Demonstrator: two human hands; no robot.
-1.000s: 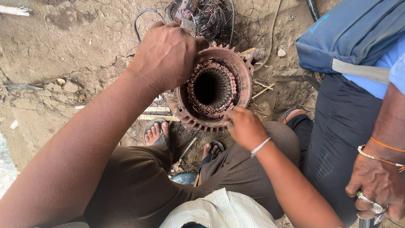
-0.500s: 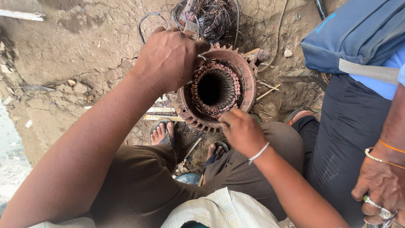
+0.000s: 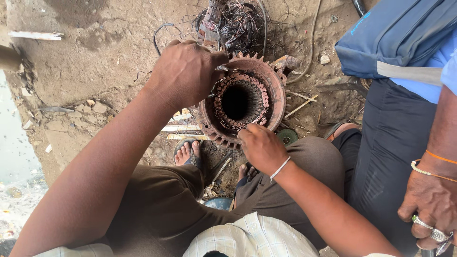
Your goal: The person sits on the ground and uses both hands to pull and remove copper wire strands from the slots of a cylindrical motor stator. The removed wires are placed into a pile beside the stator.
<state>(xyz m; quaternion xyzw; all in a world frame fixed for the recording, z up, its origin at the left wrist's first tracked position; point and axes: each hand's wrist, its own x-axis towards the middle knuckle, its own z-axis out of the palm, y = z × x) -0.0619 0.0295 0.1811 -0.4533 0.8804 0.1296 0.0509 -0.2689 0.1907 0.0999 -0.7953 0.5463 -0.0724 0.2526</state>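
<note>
Head view: rusty motor stator (image 3: 243,100) upright on dirt ground between wearer's feet, copper windings ringing bore. Left hand (image 3: 185,71) clenched at stator's upper-left rim, pinching winding wire. Right hand (image 3: 261,148) curled over lower rim. Tangled wire pile (image 3: 235,21) just behind stator

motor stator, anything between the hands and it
Nothing visible does. The left hand is already on the upper left rim of the motor stator, and the right hand rests on its lower rim, touching it.
</note>
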